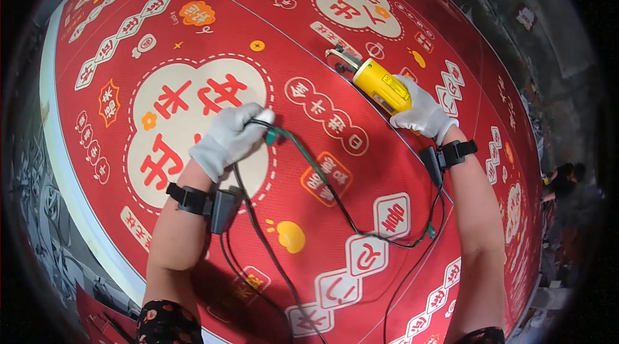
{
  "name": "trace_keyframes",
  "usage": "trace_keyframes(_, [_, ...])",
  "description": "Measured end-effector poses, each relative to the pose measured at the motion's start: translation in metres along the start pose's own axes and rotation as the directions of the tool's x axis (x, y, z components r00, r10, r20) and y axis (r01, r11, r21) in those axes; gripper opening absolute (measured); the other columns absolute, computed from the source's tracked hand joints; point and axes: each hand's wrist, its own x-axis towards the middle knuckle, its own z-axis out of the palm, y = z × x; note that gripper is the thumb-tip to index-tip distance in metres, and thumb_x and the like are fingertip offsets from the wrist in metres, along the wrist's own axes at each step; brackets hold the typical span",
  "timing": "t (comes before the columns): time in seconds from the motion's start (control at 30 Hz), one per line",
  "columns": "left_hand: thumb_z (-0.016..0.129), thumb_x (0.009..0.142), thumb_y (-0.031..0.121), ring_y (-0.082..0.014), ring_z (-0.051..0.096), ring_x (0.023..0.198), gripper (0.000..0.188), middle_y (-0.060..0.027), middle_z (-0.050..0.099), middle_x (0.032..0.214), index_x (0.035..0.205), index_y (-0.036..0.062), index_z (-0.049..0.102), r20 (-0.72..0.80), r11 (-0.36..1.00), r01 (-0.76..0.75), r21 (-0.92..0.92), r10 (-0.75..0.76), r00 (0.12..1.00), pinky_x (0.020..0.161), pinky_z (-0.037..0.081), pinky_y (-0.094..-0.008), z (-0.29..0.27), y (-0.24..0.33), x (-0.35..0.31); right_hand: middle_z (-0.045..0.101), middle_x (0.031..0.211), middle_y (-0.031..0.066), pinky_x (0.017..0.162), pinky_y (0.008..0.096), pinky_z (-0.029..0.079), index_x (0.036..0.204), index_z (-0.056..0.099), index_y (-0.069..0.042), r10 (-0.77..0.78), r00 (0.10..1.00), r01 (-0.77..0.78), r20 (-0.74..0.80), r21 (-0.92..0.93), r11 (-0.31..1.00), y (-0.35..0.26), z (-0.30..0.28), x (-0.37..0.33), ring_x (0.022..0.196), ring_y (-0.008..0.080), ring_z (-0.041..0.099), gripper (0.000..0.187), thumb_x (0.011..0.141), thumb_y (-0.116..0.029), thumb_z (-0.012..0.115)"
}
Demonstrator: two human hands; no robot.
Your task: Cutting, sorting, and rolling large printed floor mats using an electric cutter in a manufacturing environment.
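In a white glove, my right hand (425, 108) grips the yellow body of an electric rotary fabric cutter (382, 85). Its round blade head points up and left, at a thin pale line across the printed red sheet (287, 179). My left hand (232, 134), also gloved in white, is closed around a dark power cord (313, 163) and lifts it off the sheet. Green tape is wound on the cord by these fingers. From there the cord sags in a loop toward my right wrist.
Black straps with small boxes (225, 210) sit on both wrists, thin cables trailing from them. A pale table edge (77, 196) curves along the left side. Grey scraps (58, 260) lie beyond it. Another person (564, 179) is at the far right.
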Motion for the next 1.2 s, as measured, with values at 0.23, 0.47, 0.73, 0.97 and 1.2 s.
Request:
trace_keyframes(0.23, [0.060,0.096,0.033,-0.0038,0.045,0.047,0.036,0.0022,0.052,0.056,0.075,0.0048,0.060,0.124,0.974,0.111,-0.195,-0.087,0.988,0.043,0.034,-0.0225,-0.015,0.002,0.013,0.058,0.121,0.0164,0.101,0.0328,0.042,0.140,0.039,-0.006,0.014,1.000,-0.014,0.025,0.021,1.000,-0.048,0.008,0.055,0.115,0.0290,0.056,0.089,0.060,-0.015,0.076])
trace_keyframes(0.47, [0.056,0.097,0.028,-0.0068,0.053,0.052,0.027,-0.0009,0.057,0.063,0.086,0.0043,0.063,0.179,0.936,0.261,-0.234,-0.223,0.958,0.048,0.042,-0.0231,-0.033,0.014,0.020,0.058,0.120,0.0133,0.103,0.0320,0.040,0.140,0.040,-0.006,0.030,0.998,-0.034,0.050,0.071,0.997,-0.096,0.015,0.106,0.115,0.0255,0.054,0.090,0.059,-0.014,0.078])
trace_keyframes(0.73, [0.055,0.097,0.042,-0.0134,0.053,0.049,0.041,-0.0054,0.055,0.059,0.082,0.0045,0.060,0.185,0.855,0.318,-0.409,-0.264,0.947,0.048,0.045,-0.0299,-0.040,0.013,0.020,0.058,0.123,0.0192,0.102,0.0334,0.042,0.138,0.041,-0.006,-0.045,0.999,0.044,0.011,0.032,0.999,-0.131,0.033,0.172,0.117,0.0313,0.055,0.087,0.059,-0.020,0.076])
trace_keyframes(0.97, [0.056,0.097,0.037,-0.0130,0.051,0.052,0.037,-0.0067,0.049,0.056,0.082,0.0038,0.060,0.095,0.940,0.165,-0.299,-0.143,0.985,0.051,0.041,-0.0314,-0.032,0.005,0.028,0.059,0.120,0.0155,0.102,0.0324,0.041,0.141,0.039,-0.005,-0.006,1.000,0.006,0.014,0.011,1.000,-0.181,0.041,0.223,0.113,0.0277,0.056,0.092,0.058,-0.017,0.076])
trace_keyframes(1.2, [0.055,0.095,0.026,-0.0222,0.058,0.061,0.018,-0.0089,0.055,0.067,0.096,0.0097,0.062,-0.029,0.881,0.056,-0.471,-0.079,0.996,0.059,0.047,-0.0345,-0.030,0.007,0.016,0.061,0.120,0.0182,0.100,0.0339,0.042,0.138,0.042,-0.006,-0.007,0.999,0.006,0.038,0.019,1.000,-0.224,0.047,0.276,0.114,0.0308,0.057,0.087,0.060,-0.018,0.077])
